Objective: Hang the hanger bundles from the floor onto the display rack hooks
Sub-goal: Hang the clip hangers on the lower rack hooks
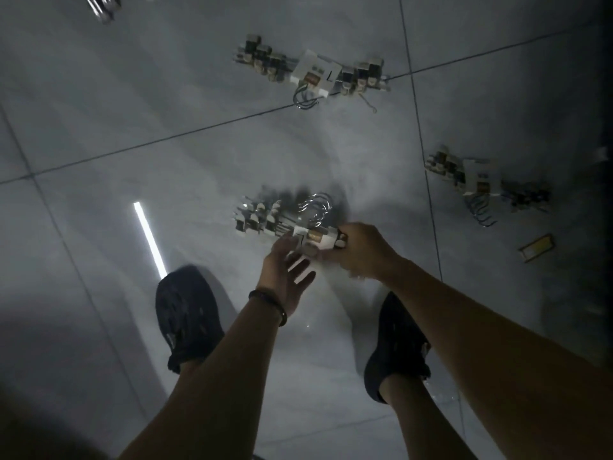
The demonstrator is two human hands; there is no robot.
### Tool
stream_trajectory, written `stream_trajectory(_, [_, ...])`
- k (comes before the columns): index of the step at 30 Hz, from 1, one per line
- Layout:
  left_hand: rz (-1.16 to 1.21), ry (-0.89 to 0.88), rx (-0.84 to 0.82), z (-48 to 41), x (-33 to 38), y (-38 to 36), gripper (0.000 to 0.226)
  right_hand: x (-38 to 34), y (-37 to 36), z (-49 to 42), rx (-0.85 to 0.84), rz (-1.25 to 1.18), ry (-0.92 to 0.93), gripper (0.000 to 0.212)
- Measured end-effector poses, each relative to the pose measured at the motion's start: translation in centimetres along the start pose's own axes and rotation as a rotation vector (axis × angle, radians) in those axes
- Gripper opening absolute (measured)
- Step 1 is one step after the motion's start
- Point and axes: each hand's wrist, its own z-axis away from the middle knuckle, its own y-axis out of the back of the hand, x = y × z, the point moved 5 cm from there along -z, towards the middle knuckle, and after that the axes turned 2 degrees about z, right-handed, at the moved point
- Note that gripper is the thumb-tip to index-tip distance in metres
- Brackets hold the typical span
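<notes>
Three bundles of metal clip hangers with white paper bands were counted over grey tiled floor (166,94). Of these, nearest bundle (282,224) was grasped at banded end by right hand (361,250), fingers curled round it; whether lifted clear of tiles could not be told. Released left hand (288,277) was held just beside band, fingers straight and spread. Beyond, second bundle (311,71) was laid on tiles; third bundle (481,184) well to right. One yellow flat card (537,248) was seen near third. Two black shoes were counted: left shoe (187,317), right shoe (394,353). One dark bracelet (268,302) was worn on left wrist
</notes>
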Motion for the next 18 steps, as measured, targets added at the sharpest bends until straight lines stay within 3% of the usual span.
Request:
stream_trajectory(2, [0.008,-0.004,-0.076,2.5,0.2,-0.6,0.034,-1.2,0.7,3.8,-0.038,-0.171,-0.034,0.033])
stream_trajectory(6, [-0.108,-0.071,-0.279,9.9,1.6,-4.3,0.055,-3.6,3.9,11.9,0.028,-0.316,-0.056,0.031])
stream_trajectory(9, [-0.196,-0.110,-0.379,17.6,3.2,-8.3,0.041,-6.9,8.5,18.8,0.116,-0.311,-0.028,0.039])
stream_trajectory(12, [-0.345,-0.155,-0.393,27.6,5.2,-13.5,0.029,-11.1,14.7,26.6,0.340,-0.244,-0.018,0.059])
stream_trajectory(15, [-0.516,-0.224,-0.393,38.7,7.0,-20.0,0.036,-16.9,22.0,35.1,0.587,-0.116,0.064,0.045])
stream_trajectory(18, [-0.606,-0.339,-0.432,49.5,8.0,-26.5,0.044,-22.2,29.2,43.6,0.779,-0.190,0.123,0.038])
